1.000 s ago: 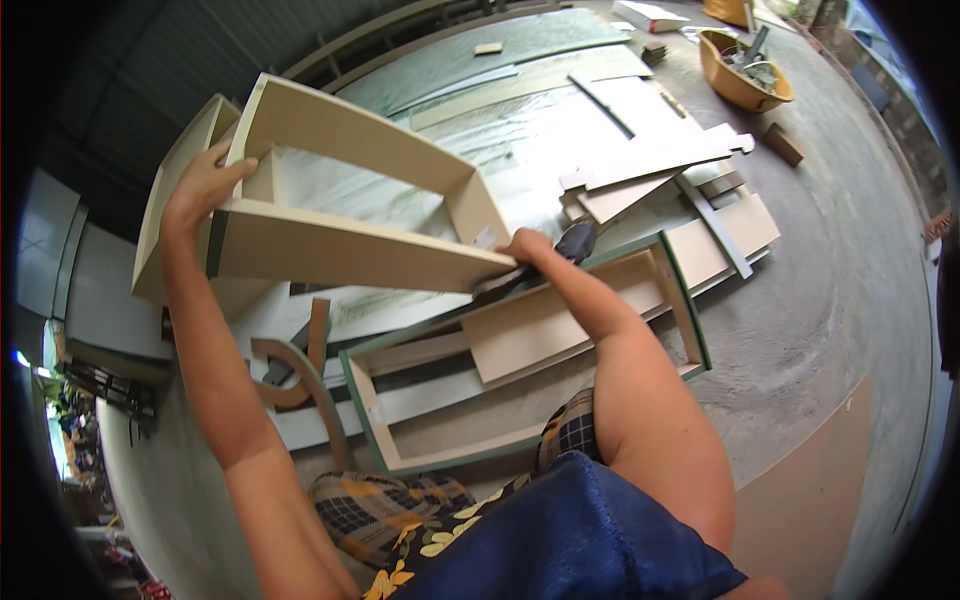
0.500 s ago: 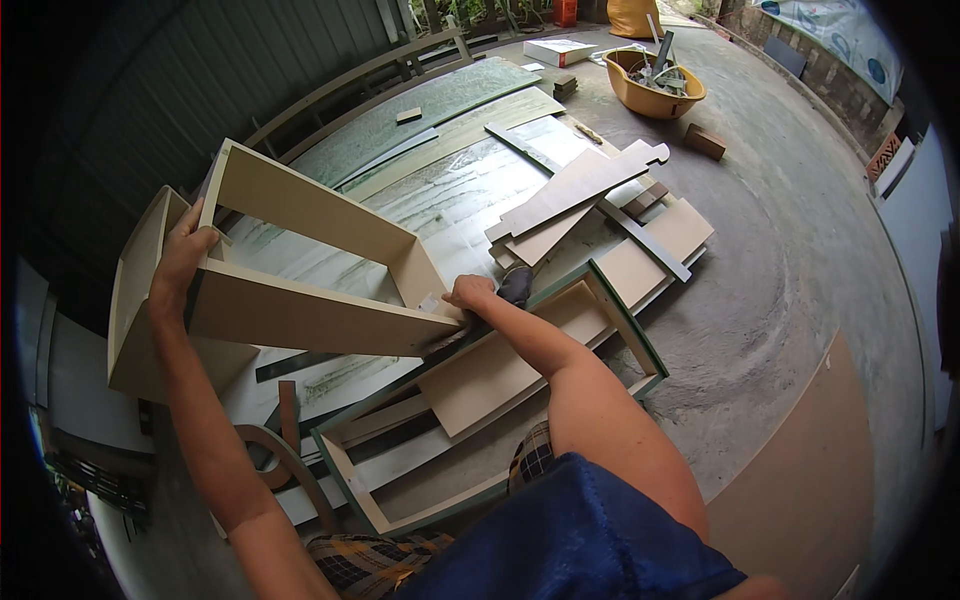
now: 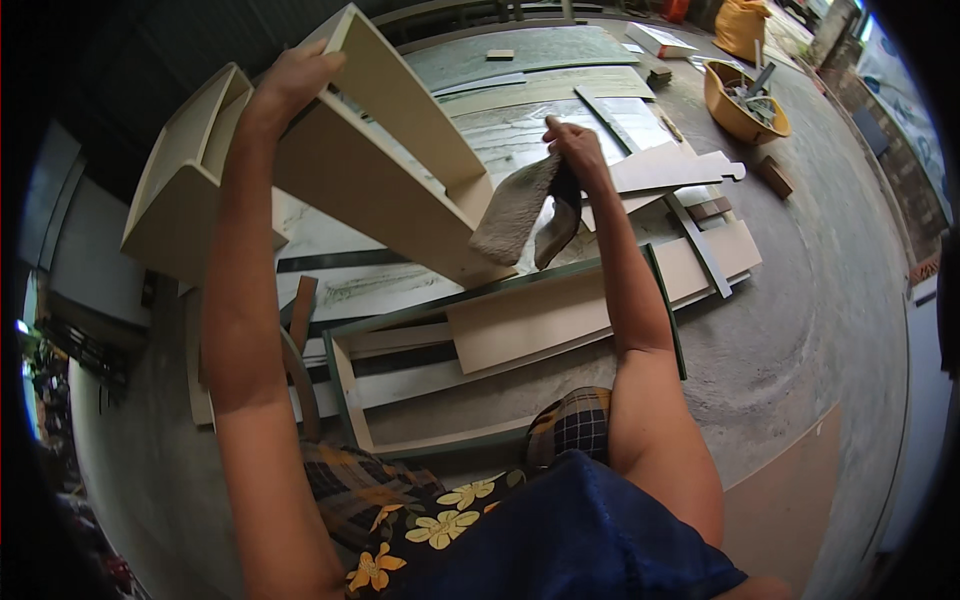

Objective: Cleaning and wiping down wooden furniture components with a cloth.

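Note:
My left hand point(image 3: 296, 78) is closed around the raised upper end of a long cream-coloured wooden frame point(image 3: 385, 190). The frame stands tilted, its lower end resting down by a green-edged rectangular frame point(image 3: 352, 395). Beside that lower end, my right hand point(image 3: 577, 150) is raised with its fingers pinched on a grey-brown rag point(image 3: 512, 215). The rag hangs down in two folds, its dark side partly showing. Left of my left arm stands a cream box-like cabinet piece point(image 3: 172, 215) with an open front.
Pale boards point(image 3: 530, 325) lie across the green-edged frame. Notched boards point(image 3: 660, 172) and narrow strips are stacked to the right. Marbled panels point(image 3: 550, 55) lie on the floor at the back. A yellow tub point(image 3: 735, 118) of odds and ends and a brown block point(image 3: 775, 178) stand far right.
My left hand has lifted the cream frame's upper end higher and to the right. My right hand has risen from the frame's lower end with the rag. The view has shifted.

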Demonstrator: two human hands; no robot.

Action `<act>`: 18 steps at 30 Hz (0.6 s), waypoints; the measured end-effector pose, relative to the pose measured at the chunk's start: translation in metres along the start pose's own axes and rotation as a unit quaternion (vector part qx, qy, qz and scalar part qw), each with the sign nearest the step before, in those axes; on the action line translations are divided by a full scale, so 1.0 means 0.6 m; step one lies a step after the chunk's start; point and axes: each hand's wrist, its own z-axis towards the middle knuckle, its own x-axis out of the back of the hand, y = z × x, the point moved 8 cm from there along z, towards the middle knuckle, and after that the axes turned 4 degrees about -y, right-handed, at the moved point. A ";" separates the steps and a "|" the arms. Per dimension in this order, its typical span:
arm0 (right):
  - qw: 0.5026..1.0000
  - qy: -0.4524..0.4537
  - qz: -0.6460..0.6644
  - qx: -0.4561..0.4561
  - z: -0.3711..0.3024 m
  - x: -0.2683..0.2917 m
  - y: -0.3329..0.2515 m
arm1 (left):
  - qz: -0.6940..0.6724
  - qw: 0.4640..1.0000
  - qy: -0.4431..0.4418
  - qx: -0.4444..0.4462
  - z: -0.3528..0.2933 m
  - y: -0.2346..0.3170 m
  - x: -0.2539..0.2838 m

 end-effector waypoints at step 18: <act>0.683 -0.003 -0.157 0.713 -0.308 -0.275 -0.443 | -0.021 0.981 -0.146 -0.126 0.048 0.052 -0.094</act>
